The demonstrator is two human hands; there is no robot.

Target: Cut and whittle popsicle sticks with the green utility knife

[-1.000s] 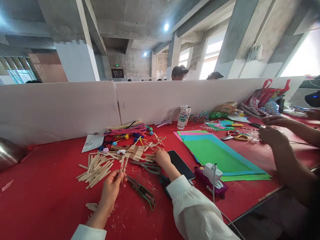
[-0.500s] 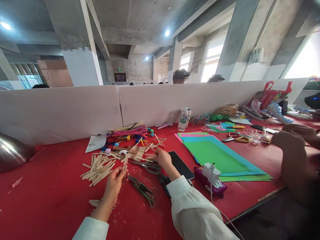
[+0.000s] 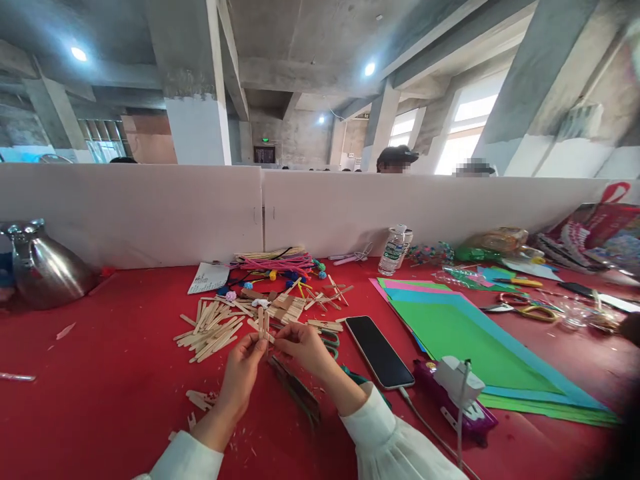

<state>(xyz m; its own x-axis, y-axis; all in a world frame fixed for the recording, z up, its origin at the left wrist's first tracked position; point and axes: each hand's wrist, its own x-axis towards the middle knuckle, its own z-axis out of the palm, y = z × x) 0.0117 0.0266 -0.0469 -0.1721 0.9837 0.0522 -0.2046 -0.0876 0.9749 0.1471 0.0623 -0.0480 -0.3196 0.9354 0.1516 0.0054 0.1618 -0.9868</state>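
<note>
1. Head view: the right hand (image 3: 303, 347) has left the stick clutter and joined the left hand (image 3: 243, 370), so both now pinch the wooden sticks (image 3: 263, 325) above the red table (image 3: 100, 387).
2. Both hands meet fingertip to fingertip, forearms angled inward, near the stick pile (image 3: 210, 330) and phone (image 3: 379, 351).

Craft workshop, partitioned tables (image 3: 75, 400), concrete pillars (image 3: 197, 100)

A red table (image 3: 100, 393) carried a heap of wooden sticks (image 3: 210, 330) near the middle. A phone (image 3: 379, 351) lay right of it, beside stacked coloured paper (image 3: 450, 330). A steel kettle (image 3: 43, 267) stood far left, a water bottle (image 3: 393, 251) at the far partition.
</note>
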